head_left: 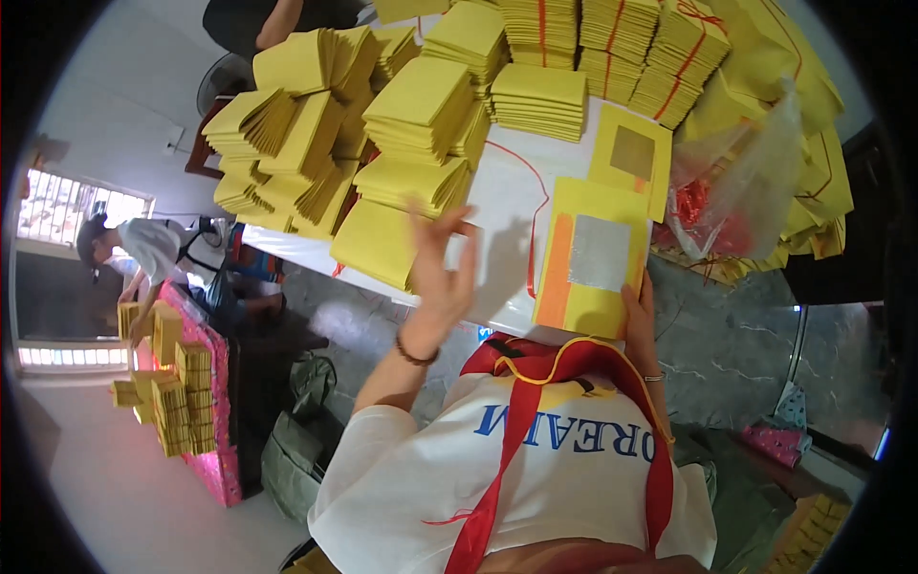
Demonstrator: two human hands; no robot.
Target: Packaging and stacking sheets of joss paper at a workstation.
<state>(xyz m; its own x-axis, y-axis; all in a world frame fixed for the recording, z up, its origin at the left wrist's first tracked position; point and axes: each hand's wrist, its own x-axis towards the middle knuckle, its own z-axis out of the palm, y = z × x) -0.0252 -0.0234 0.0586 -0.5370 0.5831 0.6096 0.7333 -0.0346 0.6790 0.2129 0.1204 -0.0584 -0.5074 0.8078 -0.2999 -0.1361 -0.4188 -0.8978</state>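
The stack of yellow paper sheets topped with a square silver foil patch and an orange strip down its left side (593, 263) lies on the white table (507, 191) right at its near edge, just in front of your chest. Your right hand (639, 311) comes up along the stack's lower right corner, fingers wrapped on that edge, so its grip is closed on the stack there. Your left hand (442, 273) is raised off the table to the left of the stack, forearm angling up from your white sleeve, a dark bead bracelet on the wrist; the fingers are spread and blurred, its grip released and holding nothing.

Just behind the stack lies a second yellow sheet with a dull gold foil square (633, 153), tilted slightly and overlapping the stack's far edge. A loose red string (531, 206) curves across the bare table beside it. To the left, fanned piles of folded yellow paper (382, 143) crowd the table; at the far side stand bundles of yellow paper tied with red string (622, 48). To the right sits a clear plastic bag with red string inside (727, 206). Down at far left, another person in a white shirt (143, 249) bends over a pink table stacked with yellow bundles (215, 421).
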